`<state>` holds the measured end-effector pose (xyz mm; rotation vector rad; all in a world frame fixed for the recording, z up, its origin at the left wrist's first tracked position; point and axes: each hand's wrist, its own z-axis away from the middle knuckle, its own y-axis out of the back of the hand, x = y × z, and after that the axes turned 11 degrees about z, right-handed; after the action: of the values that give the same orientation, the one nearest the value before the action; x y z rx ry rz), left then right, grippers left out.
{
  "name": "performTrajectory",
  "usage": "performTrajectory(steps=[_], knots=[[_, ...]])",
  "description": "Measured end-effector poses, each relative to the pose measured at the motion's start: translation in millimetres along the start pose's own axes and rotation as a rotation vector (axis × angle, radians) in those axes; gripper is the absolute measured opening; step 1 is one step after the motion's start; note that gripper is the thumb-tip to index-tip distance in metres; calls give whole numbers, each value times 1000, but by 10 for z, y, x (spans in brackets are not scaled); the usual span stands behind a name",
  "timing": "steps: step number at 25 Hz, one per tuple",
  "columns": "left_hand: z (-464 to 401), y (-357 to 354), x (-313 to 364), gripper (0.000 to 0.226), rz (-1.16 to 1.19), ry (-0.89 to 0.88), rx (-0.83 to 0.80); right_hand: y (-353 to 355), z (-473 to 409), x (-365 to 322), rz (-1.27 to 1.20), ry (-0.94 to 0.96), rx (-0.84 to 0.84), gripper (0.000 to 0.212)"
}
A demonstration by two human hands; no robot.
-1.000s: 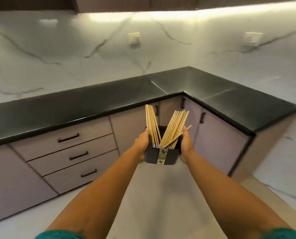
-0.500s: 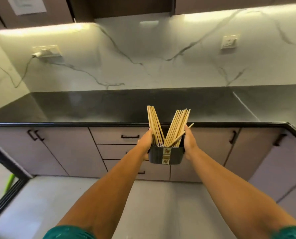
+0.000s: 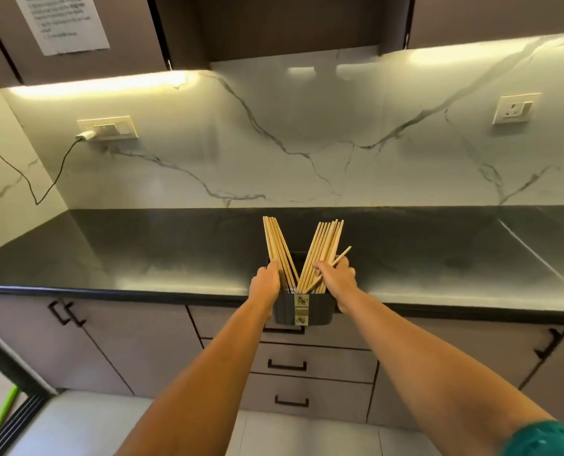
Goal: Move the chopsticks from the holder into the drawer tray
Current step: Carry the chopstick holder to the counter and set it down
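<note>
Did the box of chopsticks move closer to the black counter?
Yes. The chopstick holder, held by the left hand and right hand, has come forward: earlier it hung in front of the cabinets, now it reaches the black countertop edge.

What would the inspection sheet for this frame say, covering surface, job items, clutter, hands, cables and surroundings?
Surface: black countertop, bare and glossy.
Job's things: dark holder held at the counter's front edge; chopsticks stand in it in two fanned bunches, one stick slanting right. Drawer tray: nothing seen.
Clutter: nothing seen.
Grippers: left hand grips the holder's left side; right hand grips its right side.
Cables: black cable hangs from a plug in the wall socket panel.
Surroundings: marble backsplash, closed drawers, paper notice on an upper cabinet.
</note>
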<state>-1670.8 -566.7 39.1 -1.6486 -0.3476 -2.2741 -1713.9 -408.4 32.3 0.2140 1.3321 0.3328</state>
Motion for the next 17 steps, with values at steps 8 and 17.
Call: performTrajectory(steps=[8,17], knots=[[-1356,66,414,42,45,14,-44,-488,-1249,-437,-234,-23,41,42],[-2192,60,384,35,145,89,-91,-768,-2094,-367,-270,-95,37,43]])
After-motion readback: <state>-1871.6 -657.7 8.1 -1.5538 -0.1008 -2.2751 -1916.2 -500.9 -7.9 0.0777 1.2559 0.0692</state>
